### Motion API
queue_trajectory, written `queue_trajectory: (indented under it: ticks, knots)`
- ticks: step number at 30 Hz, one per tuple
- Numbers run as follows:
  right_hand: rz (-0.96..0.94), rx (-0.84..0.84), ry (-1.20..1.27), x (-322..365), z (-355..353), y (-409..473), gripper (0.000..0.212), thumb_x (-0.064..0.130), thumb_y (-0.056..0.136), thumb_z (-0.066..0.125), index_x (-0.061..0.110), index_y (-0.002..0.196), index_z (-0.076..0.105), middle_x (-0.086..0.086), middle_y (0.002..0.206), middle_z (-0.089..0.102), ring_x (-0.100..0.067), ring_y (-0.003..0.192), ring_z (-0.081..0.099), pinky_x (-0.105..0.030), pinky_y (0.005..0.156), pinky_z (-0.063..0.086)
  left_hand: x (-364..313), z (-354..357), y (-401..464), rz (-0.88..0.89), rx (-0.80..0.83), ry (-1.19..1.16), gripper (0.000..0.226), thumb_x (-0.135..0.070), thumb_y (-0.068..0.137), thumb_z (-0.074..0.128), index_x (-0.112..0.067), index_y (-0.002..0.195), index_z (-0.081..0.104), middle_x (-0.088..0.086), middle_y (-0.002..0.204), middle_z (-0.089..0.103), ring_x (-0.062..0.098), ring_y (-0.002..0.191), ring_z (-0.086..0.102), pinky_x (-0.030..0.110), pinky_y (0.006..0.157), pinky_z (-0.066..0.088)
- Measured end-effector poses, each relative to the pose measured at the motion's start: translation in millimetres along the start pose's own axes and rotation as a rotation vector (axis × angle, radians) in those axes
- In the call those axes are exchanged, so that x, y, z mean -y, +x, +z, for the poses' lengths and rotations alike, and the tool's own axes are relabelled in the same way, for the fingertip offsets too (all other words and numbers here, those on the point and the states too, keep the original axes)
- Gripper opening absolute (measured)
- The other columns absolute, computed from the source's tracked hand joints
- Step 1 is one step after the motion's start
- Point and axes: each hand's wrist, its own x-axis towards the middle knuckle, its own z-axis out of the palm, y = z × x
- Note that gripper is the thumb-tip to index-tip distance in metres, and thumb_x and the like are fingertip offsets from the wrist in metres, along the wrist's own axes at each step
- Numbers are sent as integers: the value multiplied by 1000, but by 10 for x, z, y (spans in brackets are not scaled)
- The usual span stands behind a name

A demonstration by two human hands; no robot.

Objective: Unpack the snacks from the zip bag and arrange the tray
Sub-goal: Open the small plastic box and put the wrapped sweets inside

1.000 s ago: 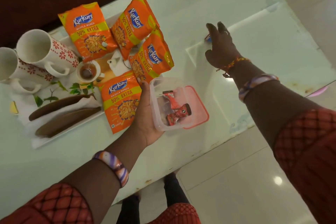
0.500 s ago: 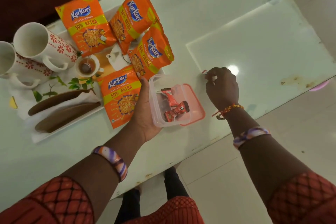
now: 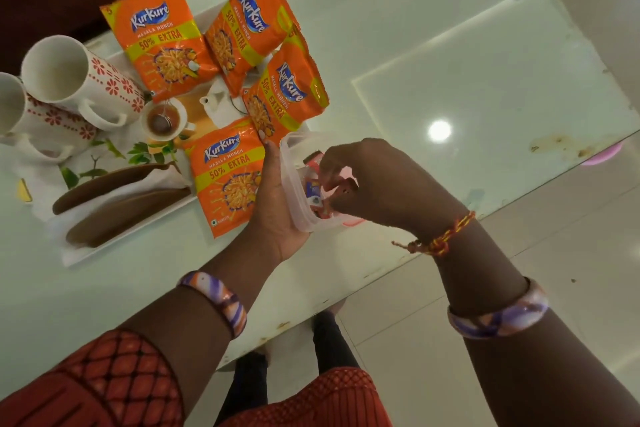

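Observation:
My left hand (image 3: 277, 204) grips a small clear plastic box (image 3: 294, 191) with a red lid under it, at the right end of the white tray (image 3: 74, 258). My right hand (image 3: 377, 184) hovers over the box with fingers pinched on a small wrapped candy (image 3: 313, 192); red-wrapped candies lie inside. Several orange Kurkure packets lie on the tray, one near my left hand (image 3: 230, 177), another at the back (image 3: 161, 40).
Two white mugs with red flowers (image 3: 74, 76) lie at the tray's left end, beside a small tea cup (image 3: 161, 120) and a tiny white teapot (image 3: 221, 104). Two brown pieces (image 3: 121, 208) rest on white paper. The glass table (image 3: 450, 62) edge runs near my legs.
My right hand came back from the far right of the table with a small candy and now sits over the box. My left hand kept hold of the box.

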Motion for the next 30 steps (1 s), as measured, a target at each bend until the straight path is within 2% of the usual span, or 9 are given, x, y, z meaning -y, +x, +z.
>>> queue_trajectory:
  ticks: [3, 8, 10, 13, 18, 22, 25, 27, 30]
  knots:
    - [5, -45, -85, 66, 21, -24, 24, 23, 80, 64, 25, 104, 64, 0, 102, 67, -19, 93, 54, -31, 71, 45, -47, 34, -25, 20, -2, 25, 61, -61, 91, 16, -26, 120, 55, 1, 103, 73, 21, 94, 70, 37, 77, 59]
    - [-33, -112, -183, 167, 19, -53, 24, 21, 84, 60, 24, 108, 62, -2, 101, 67, -20, 93, 56, -26, 71, 34, -121, 41, -106, 30, 18, 59, 70, -65, 87, 20, -22, 139, 38, 12, 139, 50, 31, 121, 55, 47, 96, 47]
    - [-57, -132, -213, 203, 35, -54, 24, 20, 82, 60, 22, 106, 62, -2, 98, 66, -22, 93, 56, -28, 73, 33, -127, 32, -121, 32, 5, 66, 69, -66, 87, 20, -24, 137, 41, 10, 135, 55, 30, 119, 57, 50, 97, 46]
    - [-66, -140, -189, 238, 57, -36, 24, 23, 80, 61, 21, 103, 64, -1, 96, 69, -21, 91, 57, -30, 77, 38, -127, 8, -157, 74, -19, 40, 59, -61, 89, 21, -27, 128, 50, 2, 114, 68, 27, 106, 65, 47, 90, 51]
    - [-5, -223, -49, 339, 117, -35, 20, 28, 76, 63, 21, 94, 68, -2, 87, 71, -23, 82, 60, -34, 79, 45, -162, -7, -192, 100, -35, 16, 60, -59, 90, 24, -25, 136, 42, 4, 122, 63, 28, 112, 62, 48, 95, 48]
    - [156, -415, 201, 487, 174, -35, 7, 19, 71, 68, 16, 76, 69, -4, 75, 71, -24, 73, 62, -42, 72, 51, -176, -9, -201, 116, -24, -36, 62, -60, 88, 26, -25, 138, 39, 9, 135, 55, 29, 119, 57, 51, 100, 44]
    - [249, -548, 322, 598, 228, 11, 5, 16, 72, 67, 17, 76, 69, -3, 77, 72, -24, 74, 63, -44, 72, 52, -161, -39, -219, 78, 13, -30, 75, -68, 79, 29, -23, 138, 39, 12, 137, 51, 32, 123, 53, 50, 98, 47]
    - [289, -594, 353, 673, 268, 74, 4, 16, 74, 65, 18, 75, 68, -1, 77, 71, -23, 75, 62, -45, 73, 53, -156, -36, -242, 98, 6, -76, 76, -65, 76, 34, -19, 135, 44, 11, 128, 56, 30, 119, 55, 45, 92, 52]
    - [311, -611, 323, 767, 310, 145, 7, 19, 78, 62, 16, 77, 68, -3, 75, 70, -23, 71, 60, -45, 75, 52, -157, -21, -251, 160, 12, -192, 58, -61, 82, 38, -16, 104, 66, 5, 90, 69, 19, 84, 70, 32, 68, 58]
